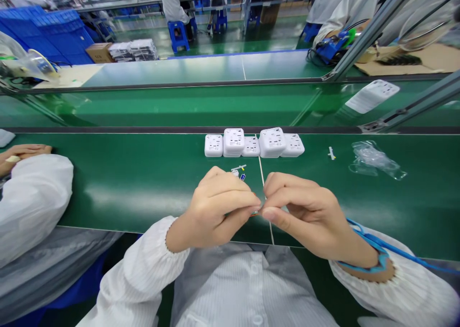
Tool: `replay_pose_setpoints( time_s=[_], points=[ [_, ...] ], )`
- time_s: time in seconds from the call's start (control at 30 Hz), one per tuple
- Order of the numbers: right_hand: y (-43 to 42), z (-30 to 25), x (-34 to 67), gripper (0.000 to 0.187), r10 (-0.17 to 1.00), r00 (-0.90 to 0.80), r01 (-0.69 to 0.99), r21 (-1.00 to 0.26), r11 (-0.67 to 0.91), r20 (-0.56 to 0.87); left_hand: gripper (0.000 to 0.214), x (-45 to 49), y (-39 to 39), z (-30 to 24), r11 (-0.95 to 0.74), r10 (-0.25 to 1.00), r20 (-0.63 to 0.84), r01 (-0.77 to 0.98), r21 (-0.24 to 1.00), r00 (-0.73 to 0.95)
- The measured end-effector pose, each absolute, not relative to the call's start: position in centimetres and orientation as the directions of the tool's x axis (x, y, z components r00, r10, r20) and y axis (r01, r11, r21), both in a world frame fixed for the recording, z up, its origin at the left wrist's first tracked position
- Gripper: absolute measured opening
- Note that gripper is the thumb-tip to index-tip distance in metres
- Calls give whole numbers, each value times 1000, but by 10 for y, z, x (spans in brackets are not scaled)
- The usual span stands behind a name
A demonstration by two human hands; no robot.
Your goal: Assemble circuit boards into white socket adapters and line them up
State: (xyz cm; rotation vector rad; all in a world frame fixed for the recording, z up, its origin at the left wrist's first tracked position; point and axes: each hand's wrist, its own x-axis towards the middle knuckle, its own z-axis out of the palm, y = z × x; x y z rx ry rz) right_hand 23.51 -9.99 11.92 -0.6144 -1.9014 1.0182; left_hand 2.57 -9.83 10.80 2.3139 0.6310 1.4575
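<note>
at the far left of the green conveyor belt [143,193], a co-worker's forearm in a white sleeve [34,197] lies along the belt, and the co-worker's hand [23,153] rests there with loose fingers, holding nothing that i can see. in the middle, near the far edge of the belt, stands a row of white plastic socket adapters [254,142], some of them seem stacked two high. just in front of this row lie a few small white and blue parts [238,172].

the person's left hand [219,207] and right hand [305,217] meet above the belt, not far from its near edge. the fingertips [247,198] of both hands are closed in a firm pinch on a tiny part [255,213] between them. it is almost hidden, so i cannot tell its exact shape. for a piece so small, it seems best to keep the fingertips close together and the wrists low and steady, so it does not slip.

further right lie one small white part [331,153] and a crumpled clear plastic bag [375,159], near the far edge. a blue wrist strap [370,243] circles the right wrist, and its cord [413,253] runs off toward the right edge.
</note>
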Motion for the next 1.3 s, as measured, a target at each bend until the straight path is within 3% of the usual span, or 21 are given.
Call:
replay_pose_setpoints(
  time_s=[0.4, 0.47, 0.57, 0.63, 0.7, 0.8, 0.93, 1.1, 1.2, 1.3],
  points=[
    [-111, 104, 261, 14, 781, -476, 109, -854, 509, 405, 8, 15, -104, 95, -749, 663, 671, 292, 595, 332],
    [-119, 98, 280, 13, 770, -548, 198, -845, 497, 325, 12, 8, -107, 82, -711, 702, 633, 364, 601, 327],
    [-141, 81, 320, 19, 761, -642, 438, -769, 466, 96, 14, -2, -111, 56, -624, 777, 559, 471, 624, 289],
    [-161, 65, 349, 32, 801, -597, 612, -662, 432, -30, 11, -6, -114, 37, -561, 823, 510, 496, 663, 250],
    [-180, 49, 374, 40, 858, -509, 731, -561, 389, -67, 19, -7, -116, 23, -524, 849, 461, 520, 675, 258],
    [-201, 34, 398, 44, 919, -393, 821, -459, 340, -22, 36, -5, -111, 13, -554, 831, 351, 598, 579, 430],
    [-194, 35, 396, 37, 919, -395, 828, -430, 360, 9, 26, 1, -79, 15, -658, 742, 159, 661, 361, 652],
    [-129, 37, 328, 30, 873, -466, 726, -503, 469, 142, 18, 7, -27, 11, -697, 701, 66, 662, 277, 710],
    [-78, 29, 274, 23, 870, -481, 697, -556, 453, 106, 37, 8, -13, 3, -726, 675, 83, 639, 256, 734],
    [-40, 17, 240, 19, 874, -484, 696, -589, 410, 37, 37, 6, -12, -5, -760, 642, 77, 620, 198, 763]
  ],
)
